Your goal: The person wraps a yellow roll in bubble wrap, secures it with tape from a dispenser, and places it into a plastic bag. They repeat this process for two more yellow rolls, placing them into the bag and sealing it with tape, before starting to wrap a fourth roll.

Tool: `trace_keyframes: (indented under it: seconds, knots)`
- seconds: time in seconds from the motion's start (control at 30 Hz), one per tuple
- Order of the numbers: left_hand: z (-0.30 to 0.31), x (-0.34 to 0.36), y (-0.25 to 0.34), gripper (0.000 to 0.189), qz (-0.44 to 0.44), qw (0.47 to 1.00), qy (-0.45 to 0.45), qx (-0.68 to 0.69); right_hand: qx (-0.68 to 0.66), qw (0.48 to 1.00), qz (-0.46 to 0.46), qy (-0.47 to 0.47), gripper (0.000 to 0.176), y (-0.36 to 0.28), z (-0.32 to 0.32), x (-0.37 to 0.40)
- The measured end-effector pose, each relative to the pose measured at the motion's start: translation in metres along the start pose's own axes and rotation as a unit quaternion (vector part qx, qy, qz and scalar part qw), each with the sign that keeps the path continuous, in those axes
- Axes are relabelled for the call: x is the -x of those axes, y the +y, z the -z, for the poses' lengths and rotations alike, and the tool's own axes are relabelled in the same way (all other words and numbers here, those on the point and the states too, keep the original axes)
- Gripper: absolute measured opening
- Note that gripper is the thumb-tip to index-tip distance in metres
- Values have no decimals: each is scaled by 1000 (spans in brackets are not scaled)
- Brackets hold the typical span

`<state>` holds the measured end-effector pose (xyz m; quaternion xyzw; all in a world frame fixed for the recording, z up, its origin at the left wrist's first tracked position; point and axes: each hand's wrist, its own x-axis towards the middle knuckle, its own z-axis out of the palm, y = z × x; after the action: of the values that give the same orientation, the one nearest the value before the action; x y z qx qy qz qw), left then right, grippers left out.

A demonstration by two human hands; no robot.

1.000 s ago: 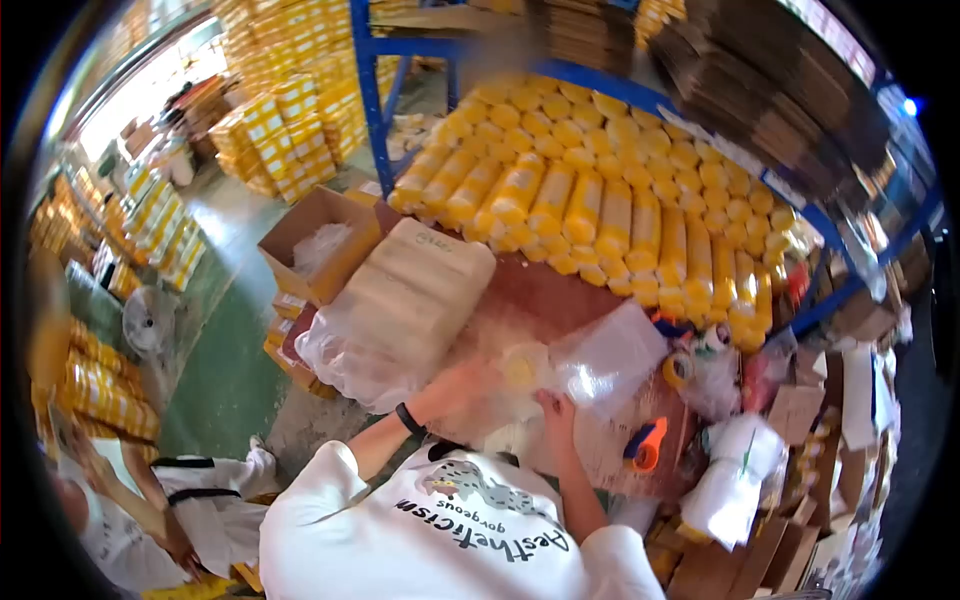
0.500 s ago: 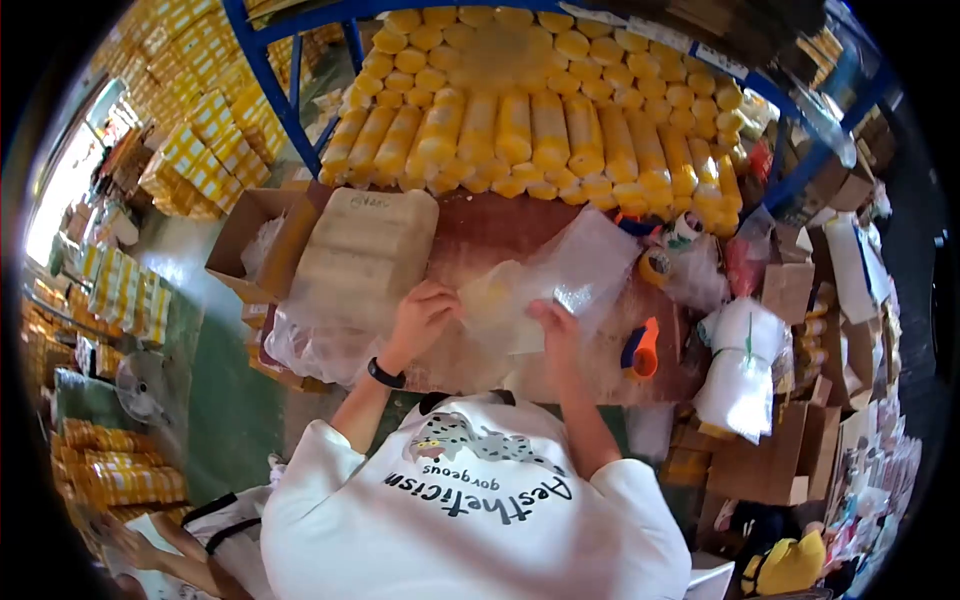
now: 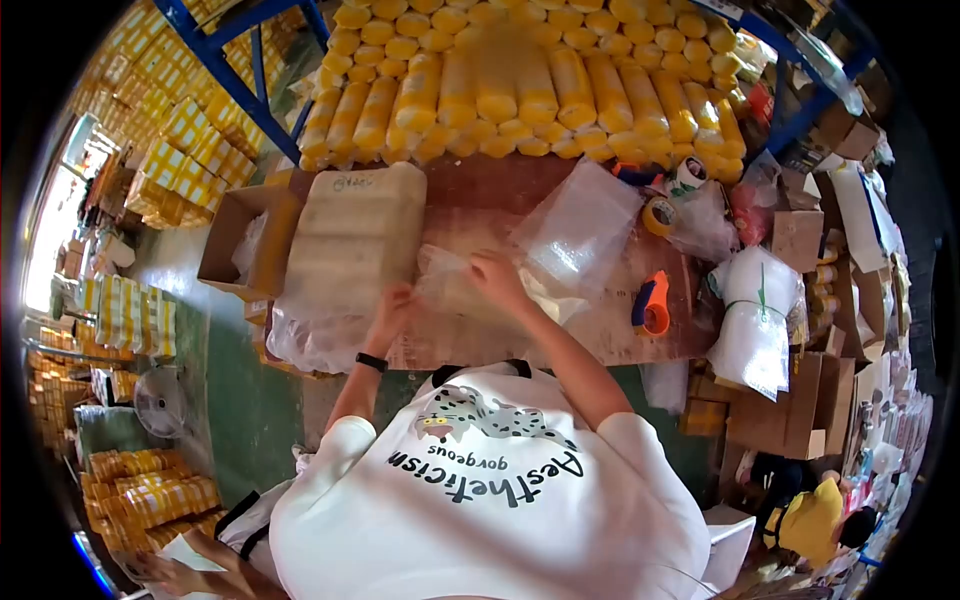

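A thin clear plastic bag spans the space between my hands, low over the reddish-brown tabletop. My left hand, with a black band on its wrist, has its fingers closed at the bag's left edge. At the upper right of the bag, my right hand pinches it. Beyond the right hand lies a stack of clear plastic bags. Some pale, whitish sheet material shows beside my right forearm. Left of my hands rests a large plastic-wrapped beige bundle.
An orange and blue tape dispenser lies at the right, with a tape roll farther back. Wrapped yellow rolls are piled along the back. An open cardboard box stands left. Another person's arm shows at lower left.
My right hand has moved left, away from the front of the bag stack, and the clear bag now stretches between both hands. My left hand has shifted slightly left. The view has tilted.
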<state>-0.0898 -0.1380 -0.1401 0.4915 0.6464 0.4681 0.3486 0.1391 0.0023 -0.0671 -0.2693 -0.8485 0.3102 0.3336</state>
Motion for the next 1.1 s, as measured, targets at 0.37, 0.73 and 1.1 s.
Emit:
trace_keyframes:
  seconds: [0.37, 0.73, 1.1]
  knots:
    - [-11, -54, 91, 60, -142, 896, -165, -388, 57, 989, -53, -127, 24, 27, -74, -14]
    - [-15, -83, 63, 22, -326, 801, -118, -488, 243, 906, -200, -284, 39, 23, 51, 84]
    - [-51, -77, 59, 15, -240, 820, -284, -435, 48, 973, -194, -113, 13, 61, 66, 88]
